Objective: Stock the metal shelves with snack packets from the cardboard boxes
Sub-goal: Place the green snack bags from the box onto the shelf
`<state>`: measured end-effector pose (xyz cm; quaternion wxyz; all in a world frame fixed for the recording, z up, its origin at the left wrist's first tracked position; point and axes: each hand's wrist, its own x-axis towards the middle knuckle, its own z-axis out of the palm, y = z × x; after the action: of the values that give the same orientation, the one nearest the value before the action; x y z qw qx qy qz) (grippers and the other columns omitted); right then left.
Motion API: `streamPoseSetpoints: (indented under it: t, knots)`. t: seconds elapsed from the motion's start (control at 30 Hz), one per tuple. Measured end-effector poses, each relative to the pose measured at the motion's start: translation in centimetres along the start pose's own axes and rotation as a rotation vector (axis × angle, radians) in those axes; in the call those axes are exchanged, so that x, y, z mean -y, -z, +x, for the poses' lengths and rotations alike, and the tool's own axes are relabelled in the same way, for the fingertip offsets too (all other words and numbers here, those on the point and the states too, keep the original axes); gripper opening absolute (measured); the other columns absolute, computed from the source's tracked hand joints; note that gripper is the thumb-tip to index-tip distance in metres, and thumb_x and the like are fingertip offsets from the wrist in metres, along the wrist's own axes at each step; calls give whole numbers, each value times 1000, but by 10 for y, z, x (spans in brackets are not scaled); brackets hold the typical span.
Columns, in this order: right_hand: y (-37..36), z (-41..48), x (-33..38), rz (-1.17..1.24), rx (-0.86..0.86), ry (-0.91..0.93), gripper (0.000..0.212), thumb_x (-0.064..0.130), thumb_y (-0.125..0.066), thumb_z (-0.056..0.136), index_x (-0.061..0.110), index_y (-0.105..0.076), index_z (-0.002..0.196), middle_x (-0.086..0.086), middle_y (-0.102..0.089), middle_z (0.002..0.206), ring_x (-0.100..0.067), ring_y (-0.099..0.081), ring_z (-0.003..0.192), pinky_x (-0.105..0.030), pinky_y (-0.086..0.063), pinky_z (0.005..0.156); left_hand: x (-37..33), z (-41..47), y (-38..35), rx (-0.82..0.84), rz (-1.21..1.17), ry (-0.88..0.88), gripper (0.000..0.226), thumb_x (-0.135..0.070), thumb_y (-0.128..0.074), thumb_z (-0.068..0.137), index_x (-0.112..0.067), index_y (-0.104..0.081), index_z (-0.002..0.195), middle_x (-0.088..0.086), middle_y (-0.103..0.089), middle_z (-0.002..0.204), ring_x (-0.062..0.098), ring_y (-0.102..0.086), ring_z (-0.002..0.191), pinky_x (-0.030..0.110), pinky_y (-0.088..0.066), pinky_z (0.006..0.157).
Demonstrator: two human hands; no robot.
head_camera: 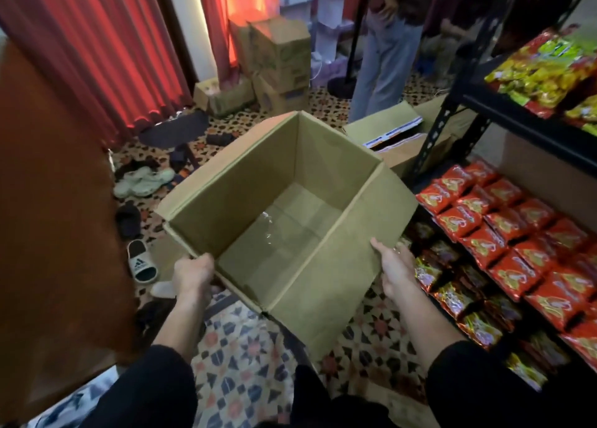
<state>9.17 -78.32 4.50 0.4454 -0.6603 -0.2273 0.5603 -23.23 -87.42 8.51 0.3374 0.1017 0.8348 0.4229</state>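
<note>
Black sleeves (151, 385), bare forearms (182, 321), bare hands (193, 274)

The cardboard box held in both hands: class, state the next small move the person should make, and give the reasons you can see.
Probably set the cardboard box down aside on the floor. It looks empty but for tape on its bottom, and the left hand and right hand both grip its edges. Another open box stands beside the metal shelves.
</note>
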Motion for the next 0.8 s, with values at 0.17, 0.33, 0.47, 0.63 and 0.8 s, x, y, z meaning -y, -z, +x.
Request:
streamPoseSetpoints:
  t: [0.17,0.33,0.47,0.63,0.8]
  knots:
    - [-63,32,57,-12,-14,200,54,13,-70,91,14,-45,139,-4,-61,125,-22,-62,110,-40,-54,93,-45,60,-31,-45,-10,53,12,-12,-52,88,-7,-54,98,16,-64,92,28,-61,59,46,-60,63]
    - [-144,74,104,-113,84,303,30,34,-61,97,24,-54,124,-1,-65,123,-19,-64,109,-41,-53,96,-82,129,-63,-65,-26,97,16,-16,-52,88,-6,-55,101,18,-64,98,37,-68,67,34,-56,51]
    - [-215,131,118,-150,97,286,84,79,-55,73,23,-55,136,3,-63,133,-18,-59,123,-47,-46,108,-120,196,-93,-22,-61,118,16,-13,-52,88,-2,-54,99,15,-62,100,36,-66,70,43,-60,62]
    - [-291,180,131,-23,138,203,105,96,-47,63,31,-47,146,10,-51,148,-13,-45,138,-46,-33,118,-165,278,-132,-3,-76,114,31,-16,-53,78,-1,-58,104,19,-66,105,39,-68,83,55,-60,69]
    - [-355,214,141,-21,106,74,70,67,-36,96,24,-38,152,8,-33,157,-16,-35,142,-50,-25,120,-225,346,-173,43,-34,78,27,-11,-54,83,-3,-54,109,17,-63,101,32,-66,64,56,-59,55]
